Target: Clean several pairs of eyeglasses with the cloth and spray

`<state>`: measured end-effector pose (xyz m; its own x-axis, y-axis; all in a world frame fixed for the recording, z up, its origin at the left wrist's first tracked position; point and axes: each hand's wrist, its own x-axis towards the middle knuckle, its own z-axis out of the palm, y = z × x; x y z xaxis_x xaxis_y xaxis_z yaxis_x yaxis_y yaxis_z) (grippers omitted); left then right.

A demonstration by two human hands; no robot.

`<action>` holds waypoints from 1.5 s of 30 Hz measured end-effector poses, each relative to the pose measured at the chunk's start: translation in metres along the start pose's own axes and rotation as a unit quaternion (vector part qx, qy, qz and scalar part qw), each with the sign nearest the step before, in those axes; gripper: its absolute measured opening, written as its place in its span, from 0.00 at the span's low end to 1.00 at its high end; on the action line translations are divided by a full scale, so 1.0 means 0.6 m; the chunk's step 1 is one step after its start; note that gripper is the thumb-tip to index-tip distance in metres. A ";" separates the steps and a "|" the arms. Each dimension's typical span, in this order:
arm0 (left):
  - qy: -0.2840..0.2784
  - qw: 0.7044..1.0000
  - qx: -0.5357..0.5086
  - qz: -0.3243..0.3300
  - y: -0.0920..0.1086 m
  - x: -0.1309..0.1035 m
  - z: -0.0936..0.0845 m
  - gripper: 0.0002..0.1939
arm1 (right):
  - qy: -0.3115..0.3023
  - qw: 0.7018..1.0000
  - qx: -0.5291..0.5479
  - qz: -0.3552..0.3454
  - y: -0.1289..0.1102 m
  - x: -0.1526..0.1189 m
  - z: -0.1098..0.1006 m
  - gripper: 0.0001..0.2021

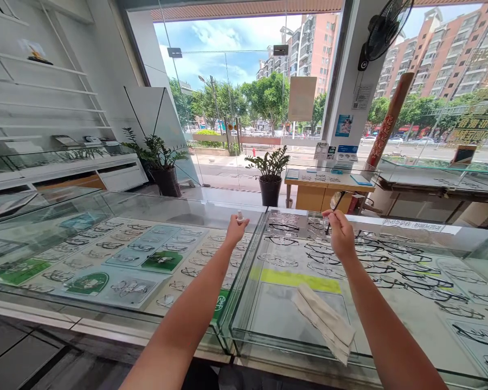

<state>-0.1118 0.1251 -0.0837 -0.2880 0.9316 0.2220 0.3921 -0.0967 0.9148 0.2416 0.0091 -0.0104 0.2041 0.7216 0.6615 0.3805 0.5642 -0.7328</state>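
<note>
Two at once: gripping small bottle (pixel 240 216) in left hand (pixel 236 230), glasses (pixel 335 200) in right hand (pixel 342 233). Holding glasses well right of bottle.

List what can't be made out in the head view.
Head view:
Whitish item: lower part hidden by left hand.
Glasses: partly hidden by right hand.
Pillar notice: print too small.
Fan: cut off by top edge.

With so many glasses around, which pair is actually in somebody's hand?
The held glasses, pinched in the person's right hand and raised above the right display case; the other pairs in that case lie beneath its glass top.
</note>
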 end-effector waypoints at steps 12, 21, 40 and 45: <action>-0.109 0.972 -0.199 0.065 0.207 -0.019 0.004 0.35 | -0.082 0.995 0.053 0.000 -0.065 0.042 0.012 0.20; -0.402 0.841 -0.361 0.038 0.402 -0.109 0.008 0.47 | -0.153 0.979 0.137 -0.001 -0.175 0.097 0.018 0.16; -0.251 0.922 -0.271 0.117 0.353 -0.111 0.043 0.41 | -0.268 0.948 0.162 0.052 -0.173 0.078 0.032 0.17; -0.240 0.930 -0.234 0.149 0.352 -0.111 0.044 0.41 | -0.286 0.941 0.175 0.046 -0.176 0.075 0.041 0.16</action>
<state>0.0130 0.0518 0.0859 0.2409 0.8771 0.4155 -0.0631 -0.4130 0.9085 0.1884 -0.0082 0.0927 -0.3349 0.8150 0.4729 0.0439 0.5148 -0.8562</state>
